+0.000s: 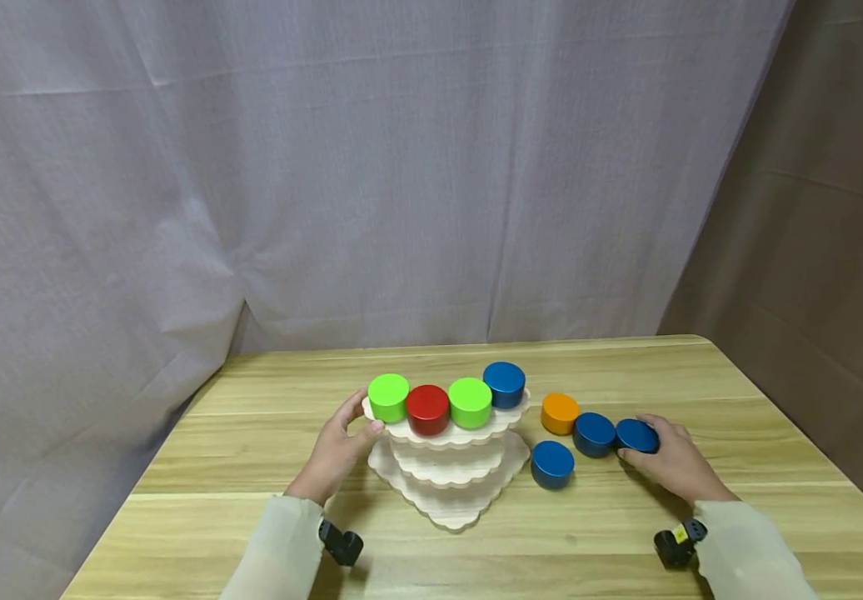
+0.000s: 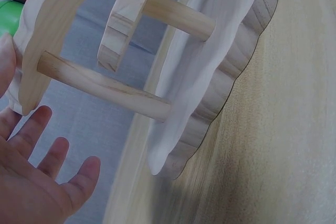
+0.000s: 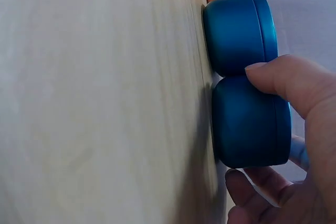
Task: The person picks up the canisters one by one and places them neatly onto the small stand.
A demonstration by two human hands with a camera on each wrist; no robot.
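Observation:
A tiered wooden stand with scalloped edges (image 1: 446, 471) bears two green tins (image 1: 389, 397), a red tin (image 1: 427, 410) and a blue tin (image 1: 504, 384) on its top tier. At the top tier's left end my left hand (image 1: 337, 450) holds the edge between thumb and fingers; the left wrist view shows the other fingers spread below the tier (image 2: 31, 87). My right hand (image 1: 673, 458) grips the rightmost blue tin (image 3: 252, 124), thumb on one side and fingers on the other. That tin stands on the table beside another blue tin (image 3: 236, 35).
An orange tin (image 1: 560, 414) stands behind and left of the middle blue tin, and one more blue tin (image 1: 552, 465) sits nearer the front, right of the stand. A grey curtain (image 1: 401, 167) hangs behind the wooden table (image 1: 199, 500); a brown one (image 1: 814, 250) hangs at right.

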